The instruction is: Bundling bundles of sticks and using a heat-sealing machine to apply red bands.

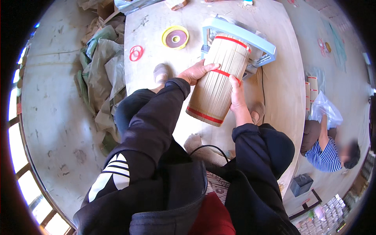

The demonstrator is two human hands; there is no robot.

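A thick round bundle of thin tan sticks (219, 80), tied with three red bands, is held tilted over a low wooden board (156, 31). My left hand (197, 71) presses flat against the bundle's left side. My right hand (236, 94) grips its right side near the middle red band. The bundle's upper end rests inside a light blue frame-like device (250, 39) standing on the board. Both arms wear black sleeves.
A yellow-rimmed roll of tape (175, 37) and red rubber bands (136, 53) lie on the board. Crumpled green sacks (100, 66) pile up at the left. At the right, another person in a striped shirt (325, 154) sits beside more banded bundles (311, 92) and a plastic bag.
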